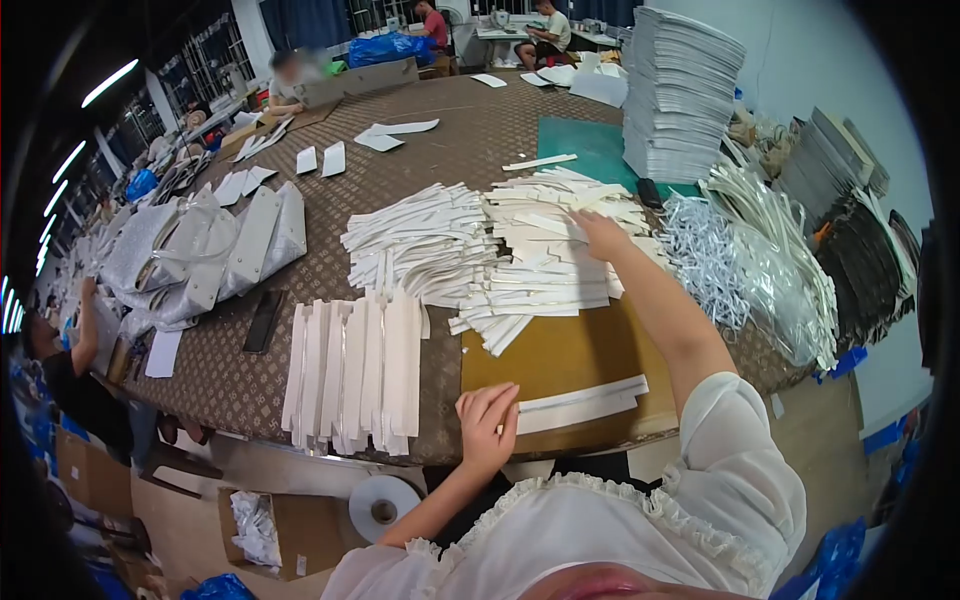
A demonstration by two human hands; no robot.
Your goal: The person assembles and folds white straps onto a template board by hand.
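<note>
My left hand (488, 424) rests at the left end of a white strip (585, 405) on the brown board (560, 350), its fingers bent together; whether they grip the strip's end is hard to see. Farther forward, my right hand (600, 235) reaches onto a heap of cream strips (550, 270), fingertips on a strip at the top; a firm hold cannot be made out. Beside that heap lies another pile of pale strips (415, 240). A row of wider cream strips (355, 375) is laid side by side to the left of the board.
A tall stack of white sheets (685, 95) stands on a green mat (580, 145). White shreds (700, 260) and a clear plastic bag (775, 290) lie at right. Silvery bags (200, 250) and a dark phone (263, 322) are at left. Several people work around the room.
</note>
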